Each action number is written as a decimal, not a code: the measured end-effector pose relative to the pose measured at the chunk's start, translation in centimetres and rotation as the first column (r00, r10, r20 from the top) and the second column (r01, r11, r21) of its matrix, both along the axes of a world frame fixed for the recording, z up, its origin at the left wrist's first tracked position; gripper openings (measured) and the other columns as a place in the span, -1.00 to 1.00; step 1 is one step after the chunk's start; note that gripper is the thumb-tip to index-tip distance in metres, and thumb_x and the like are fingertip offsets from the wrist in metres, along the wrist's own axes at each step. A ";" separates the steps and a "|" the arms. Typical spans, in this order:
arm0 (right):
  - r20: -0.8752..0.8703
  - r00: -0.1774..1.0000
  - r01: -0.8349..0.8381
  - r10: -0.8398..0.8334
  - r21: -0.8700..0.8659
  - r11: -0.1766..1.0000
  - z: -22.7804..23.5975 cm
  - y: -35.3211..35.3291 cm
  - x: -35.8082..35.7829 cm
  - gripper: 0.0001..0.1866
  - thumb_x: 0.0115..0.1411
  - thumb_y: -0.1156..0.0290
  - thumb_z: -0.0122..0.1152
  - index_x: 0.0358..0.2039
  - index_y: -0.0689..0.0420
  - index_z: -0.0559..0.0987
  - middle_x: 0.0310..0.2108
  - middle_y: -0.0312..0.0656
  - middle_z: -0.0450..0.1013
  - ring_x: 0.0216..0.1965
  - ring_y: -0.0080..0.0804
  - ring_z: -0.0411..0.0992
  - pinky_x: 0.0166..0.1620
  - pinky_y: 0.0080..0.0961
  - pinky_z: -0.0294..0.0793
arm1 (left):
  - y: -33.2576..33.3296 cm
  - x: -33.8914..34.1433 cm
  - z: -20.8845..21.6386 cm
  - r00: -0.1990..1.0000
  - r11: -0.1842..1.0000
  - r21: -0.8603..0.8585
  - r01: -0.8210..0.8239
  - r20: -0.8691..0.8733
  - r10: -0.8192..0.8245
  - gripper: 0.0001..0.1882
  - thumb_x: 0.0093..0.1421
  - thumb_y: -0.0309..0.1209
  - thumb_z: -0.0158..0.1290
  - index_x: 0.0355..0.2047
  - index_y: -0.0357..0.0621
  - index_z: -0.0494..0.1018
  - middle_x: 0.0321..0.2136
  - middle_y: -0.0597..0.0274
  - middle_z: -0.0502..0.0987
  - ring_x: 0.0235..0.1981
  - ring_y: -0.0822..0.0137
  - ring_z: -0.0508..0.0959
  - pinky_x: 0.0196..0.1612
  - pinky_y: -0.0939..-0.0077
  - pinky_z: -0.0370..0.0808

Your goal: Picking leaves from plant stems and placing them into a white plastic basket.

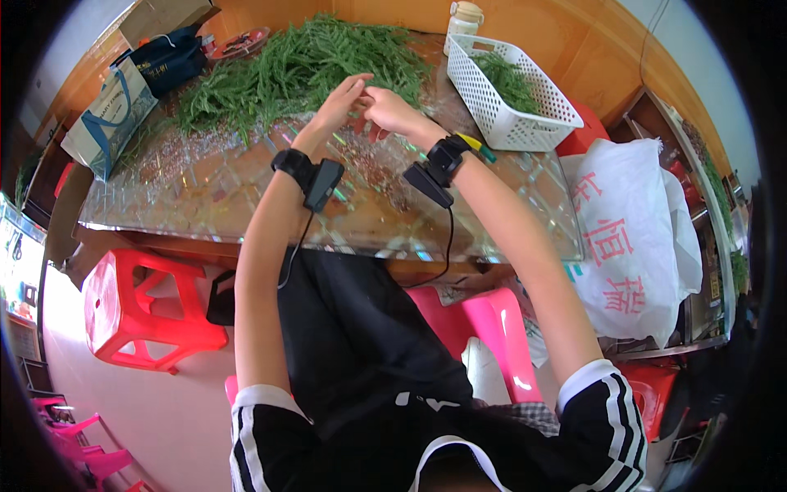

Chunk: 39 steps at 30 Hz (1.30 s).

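My left hand [338,105] and my right hand [391,112] meet above the table, just in front of a large heap of green feathery sprigs [303,70]. The left fingers stretch out and touch the right hand near its knuckles. On the right hand, the fingers hang loosely bent and apart, pointing down and to the left. I see nothing held in either hand. Each wrist wears a black strap with a small black device and a cable.
A white perforated basket [525,131] with some sprigs stands at the right. A lidded bottle [464,23] is behind it. Paper bags [115,115] and a red plate [240,43] sit at the left. A white sack [627,238] lies right of the table; a red stool [147,312] stands left.
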State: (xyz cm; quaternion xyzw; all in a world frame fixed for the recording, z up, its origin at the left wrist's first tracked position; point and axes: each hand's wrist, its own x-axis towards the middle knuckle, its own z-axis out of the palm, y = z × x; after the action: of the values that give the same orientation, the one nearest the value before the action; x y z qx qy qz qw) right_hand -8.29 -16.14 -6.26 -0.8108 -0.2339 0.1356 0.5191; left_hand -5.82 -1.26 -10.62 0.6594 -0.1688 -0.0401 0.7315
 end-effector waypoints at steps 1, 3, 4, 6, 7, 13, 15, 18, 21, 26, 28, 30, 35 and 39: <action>0.060 0.997 -0.044 0.049 -0.073 0.996 0.7 -0.1 -0.9 -0.61 -0.01 0.59 -0.06 -0.08 0.27 0.36 -0.46 -0.12 0.50 -0.64 -0.36 0.45 -0.58 -0.47 0.41 | 0.0 0.0 0.2 0.999 0.997 0.067 -0.039 0.029 0.038 -0.62 0.31 -0.17 -0.22 0.06 -0.03 0.23 -0.26 0.29 0.45 -0.31 0.44 0.46 -0.37 0.51 0.39; 0.347 0.936 0.054 0.057 -0.301 0.952 1.1 -1.0 -2.7 -0.68 -0.01 0.58 -0.03 -0.17 0.27 0.41 -0.49 -0.13 0.49 -0.59 -0.32 0.45 -0.53 -0.44 0.41 | -0.2 -0.3 0.5 0.991 0.971 0.208 -0.119 0.089 0.102 -0.61 0.28 -0.15 -0.17 0.06 0.00 0.25 -0.27 0.24 0.47 -0.38 0.43 0.48 -0.51 0.50 0.39; 0.601 0.788 0.214 0.134 -0.471 0.856 1.2 -1.5 -3.7 -0.74 -0.02 0.57 -0.01 -0.26 0.27 0.46 -0.52 -0.14 0.48 -0.55 -0.28 0.46 -0.49 -0.41 0.40 | -0.5 -0.6 0.3 0.991 0.971 0.208 -0.119 0.081 0.104 -0.61 0.28 -0.15 -0.17 0.06 0.00 0.25 -0.27 0.24 0.47 -0.38 0.43 0.48 -0.51 0.50 0.39; 0.773 0.579 0.419 0.260 -0.556 0.718 1.6 -2.4 -4.7 -0.80 -0.03 0.56 0.02 -0.34 0.27 0.51 -0.56 -0.15 0.47 -0.50 -0.24 0.47 -0.44 -0.38 0.40 | -1.8 -1.2 0.7 0.953 0.859 0.421 -0.292 0.205 0.223 -0.62 0.24 -0.22 -0.13 0.03 -0.04 0.26 -0.27 0.18 0.48 -0.38 0.33 0.50 -0.48 0.43 0.41; 0.882 0.343 0.541 0.324 -0.467 0.699 1.9 -2.4 -5.4 -0.83 -0.06 0.49 0.07 -0.40 0.22 0.49 -0.51 -0.19 0.45 -0.44 -0.26 0.44 -0.35 -0.39 0.36 | -1.7 -1.5 0.3 0.921 0.769 0.510 -0.385 0.272 0.280 -0.63 0.23 -0.25 -0.11 0.02 -0.06 0.26 -0.27 0.15 0.49 -0.38 0.28 0.52 -0.47 0.40 0.42; 0.918 -0.177 0.493 0.356 -0.230 0.839 5.3 -1.9 -11.1 -0.78 -0.20 0.41 0.15 -0.44 0.17 0.52 -0.39 -0.30 0.39 -0.26 -0.40 0.31 -0.20 -0.44 0.23 | 0.6 -0.8 -4.1 0.553 0.625 0.290 -0.725 0.786 0.277 -0.63 0.11 -0.37 -0.05 -0.05 -0.11 0.29 -0.32 0.05 0.50 -0.33 0.04 0.50 -0.34 0.26 0.43; 0.923 -0.283 0.368 0.261 -0.146 0.918 6.9 -2.7 -13.8 -0.78 -0.19 0.45 0.13 -0.44 0.21 0.52 -0.40 -0.28 0.40 -0.31 -0.38 0.34 -0.24 -0.45 0.24 | -1.7 -1.4 -4.4 0.594 0.700 0.222 -0.678 0.727 0.345 -0.63 0.08 -0.39 -0.04 -0.07 -0.11 0.29 -0.34 0.04 0.51 -0.31 -0.01 0.49 -0.29 0.23 0.43; 0.854 -0.431 0.298 0.292 -0.171 0.939 8.4 -3.8 -16.8 -0.80 -0.17 0.53 0.09 -0.43 0.24 0.51 -0.40 -0.27 0.42 -0.38 -0.33 0.35 -0.33 -0.47 0.26 | -3.5 -3.0 -1.8 0.525 0.558 0.220 -0.800 0.705 0.476 -0.66 0.08 -0.38 -0.03 -0.10 -0.11 0.34 -0.36 0.07 0.52 -0.28 0.02 0.50 -0.27 0.26 0.44; 0.890 0.382 0.200 0.251 -0.344 0.917 9.2 -1.6 -22.1 -0.88 -0.20 0.53 0.16 -0.55 0.19 0.49 -0.53 -0.21 0.42 -0.56 -0.33 0.32 -0.49 -0.47 0.25 | 2.6 -3.5 -2.5 0.463 0.464 0.223 -0.857 0.730 0.504 -0.68 0.10 -0.34 0.00 -0.13 -0.14 0.37 -0.43 0.10 0.52 -0.38 0.11 0.53 -0.31 0.33 0.44; 0.853 0.413 0.197 0.319 -0.425 0.883 8.0 -1.5 -20.6 -0.90 -0.21 0.49 0.16 -0.58 0.16 0.49 -0.59 -0.25 0.38 -0.61 -0.34 0.31 -0.53 -0.45 0.24 | -1.7 -2.9 -0.8 0.606 0.626 0.237 -0.743 0.635 0.478 -0.69 0.25 -0.41 -0.13 -0.03 -0.29 0.27 -0.45 0.01 0.44 -0.43 0.14 0.46 -0.37 0.36 0.41; 0.843 0.409 0.150 0.349 -0.440 0.886 7.3 -0.6 -20.2 -0.90 -0.22 0.46 0.16 -0.59 0.14 0.49 -0.62 -0.26 0.36 -0.63 -0.34 0.30 -0.55 -0.44 0.23 | -1.0 -2.9 -0.8 0.618 0.629 0.251 -0.736 0.630 0.471 -0.69 0.25 -0.42 -0.12 -0.03 -0.30 0.27 -0.45 0.05 0.42 -0.44 0.18 0.44 -0.36 0.37 0.39; 0.830 0.405 0.119 0.383 -0.463 0.878 6.6 -0.2 -19.9 -0.90 -0.23 0.44 0.16 -0.61 0.13 0.49 -0.66 -0.28 0.34 -0.65 -0.35 0.30 -0.57 -0.42 0.22 | -1.0 -3.0 -0.7 0.634 0.659 0.243 -0.712 0.625 0.455 -0.69 0.25 -0.45 -0.10 -0.03 -0.32 0.26 -0.45 0.14 0.39 -0.46 0.25 0.38 -0.36 0.40 0.36; 0.806 0.384 0.092 0.451 -0.519 0.850 5.3 0.2 -18.9 -0.90 -0.24 0.38 0.17 -0.64 0.09 0.49 -0.74 -0.32 0.29 -0.71 -0.37 0.28 -0.62 -0.40 0.21 | -0.8 -3.0 0.5 0.679 0.615 0.336 -0.713 0.550 0.486 -0.69 0.25 -0.39 -0.10 -0.02 -0.26 0.27 -0.34 0.10 0.43 -0.33 0.20 0.44 -0.28 0.36 0.40; 0.816 0.428 0.101 0.388 -0.470 0.877 3.3 0.1 -15.4 -0.91 -0.19 0.36 0.17 -0.66 0.08 0.50 -0.73 -0.29 0.38 -0.69 -0.35 0.40 -0.65 -0.32 0.26 | 0.7 -0.2 -0.8 0.659 0.601 0.337 -0.725 0.594 0.462 -0.71 0.20 -0.40 -0.05 -0.08 -0.23 0.30 -0.38 0.04 0.46 -0.36 0.12 0.48 -0.30 0.33 0.41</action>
State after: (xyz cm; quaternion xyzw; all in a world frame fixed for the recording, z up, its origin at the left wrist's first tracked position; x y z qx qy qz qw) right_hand -23.66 -16.09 -2.92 -0.8300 -0.5041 -0.2175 0.0983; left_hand -6.06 -0.55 -11.43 0.8467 -0.0764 0.3195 0.4186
